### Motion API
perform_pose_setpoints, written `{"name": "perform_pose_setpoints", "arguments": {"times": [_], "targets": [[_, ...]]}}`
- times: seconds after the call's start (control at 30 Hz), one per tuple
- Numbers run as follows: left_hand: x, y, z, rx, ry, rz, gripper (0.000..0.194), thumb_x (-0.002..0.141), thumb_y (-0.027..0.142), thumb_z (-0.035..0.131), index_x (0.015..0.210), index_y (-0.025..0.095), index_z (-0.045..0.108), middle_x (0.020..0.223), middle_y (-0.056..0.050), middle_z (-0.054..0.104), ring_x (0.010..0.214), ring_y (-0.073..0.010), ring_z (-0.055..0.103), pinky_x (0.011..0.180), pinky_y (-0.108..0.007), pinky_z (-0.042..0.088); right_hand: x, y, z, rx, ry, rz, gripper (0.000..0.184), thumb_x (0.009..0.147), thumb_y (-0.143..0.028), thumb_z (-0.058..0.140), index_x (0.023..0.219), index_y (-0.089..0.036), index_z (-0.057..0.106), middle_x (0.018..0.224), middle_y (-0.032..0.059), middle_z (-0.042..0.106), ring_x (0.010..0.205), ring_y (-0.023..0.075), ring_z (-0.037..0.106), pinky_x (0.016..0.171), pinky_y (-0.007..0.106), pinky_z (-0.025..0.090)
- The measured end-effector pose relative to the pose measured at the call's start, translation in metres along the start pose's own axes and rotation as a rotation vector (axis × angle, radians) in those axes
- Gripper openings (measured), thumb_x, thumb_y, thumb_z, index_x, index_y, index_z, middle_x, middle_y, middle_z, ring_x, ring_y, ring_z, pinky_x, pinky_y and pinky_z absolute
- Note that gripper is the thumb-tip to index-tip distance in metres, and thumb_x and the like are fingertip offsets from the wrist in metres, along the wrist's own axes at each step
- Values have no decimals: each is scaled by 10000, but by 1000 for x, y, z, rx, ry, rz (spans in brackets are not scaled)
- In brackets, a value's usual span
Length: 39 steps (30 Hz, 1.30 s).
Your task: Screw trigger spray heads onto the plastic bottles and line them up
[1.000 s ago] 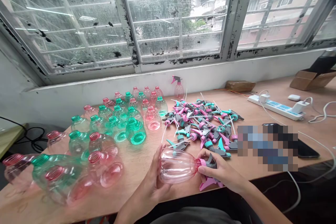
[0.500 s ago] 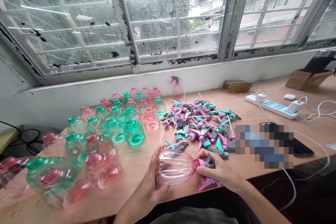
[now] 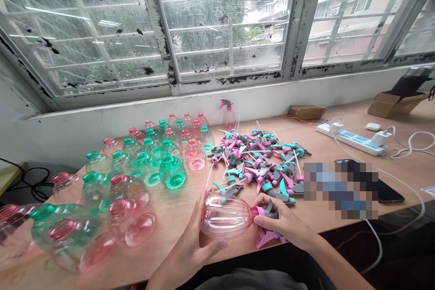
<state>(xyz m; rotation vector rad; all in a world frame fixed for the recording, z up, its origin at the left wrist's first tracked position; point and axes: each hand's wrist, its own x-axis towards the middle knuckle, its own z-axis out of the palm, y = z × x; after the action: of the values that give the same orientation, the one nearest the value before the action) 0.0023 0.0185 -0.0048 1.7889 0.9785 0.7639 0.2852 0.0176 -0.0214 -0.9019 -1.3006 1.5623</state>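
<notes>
A clear pink bottle point(image 3: 227, 215) lies on its side in the air over the table's front edge, its neck pointing right. My left hand point(image 3: 194, 241) cups its base, fingers behind it and thumb below. At the neck, my right hand point(image 3: 284, 223) pinches the pink collar of a grey-and-pink trigger spray head point(image 3: 271, 210), which sits on the bottle's mouth. How far the collar is threaded cannot be seen. Just beneath my right hand, another pink trigger head point(image 3: 267, 239) lies at the table edge, partly hidden.
Several open green bottles point(image 3: 172, 172) and pink bottles point(image 3: 195, 155) stand left. A pile of trigger heads point(image 3: 258, 156) lies ahead. One bottle with a spray head point(image 3: 229, 115) stands by the wall. Right are a power strip point(image 3: 351, 139), a phone point(image 3: 390, 191) and cables.
My left thumb has moved slightly away from the bottle's underside. The bottle and my right hand stay almost in place; the view shifts slightly.
</notes>
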Motion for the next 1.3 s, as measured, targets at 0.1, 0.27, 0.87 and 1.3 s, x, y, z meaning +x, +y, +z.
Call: {"name": "perform_pose_setpoints", "arguments": {"times": [0.1,0.27,0.87,1.3], "targets": [[-1,-1,1,-10,-6,17,973,949,353,701,1637,389,14,1762,-56,98,1615,-326,95,1318,-544,77,-1,-1,0,7,-5,-4,355,848,-446,839,932,-201,597,674,-38,690,597,144,617,586,242,452],[-2,-8,2,15,15,52,899,1006,323,605,1625,427,-38,1769,-31,41,1618,-321,65,1310,-558,51,-1,-2,1,-2,-23,-12,342,855,-448,832,915,-207,596,663,-42,689,577,141,613,565,236,440],[-1,2,7,-158,21,89,824,982,406,645,1617,440,121,1754,-44,141,1576,-338,260,1265,-468,318,-2,6,-4,-8,23,-20,359,857,-440,833,952,-197,585,671,-49,665,586,138,595,576,243,428],[-1,1,0,-93,-16,23,968,927,389,727,1641,361,74,1758,-72,115,1615,-333,91,1323,-532,63,-1,3,-2,-23,-10,-29,344,862,-440,827,944,-200,594,681,-48,672,585,138,619,576,240,447]]}}
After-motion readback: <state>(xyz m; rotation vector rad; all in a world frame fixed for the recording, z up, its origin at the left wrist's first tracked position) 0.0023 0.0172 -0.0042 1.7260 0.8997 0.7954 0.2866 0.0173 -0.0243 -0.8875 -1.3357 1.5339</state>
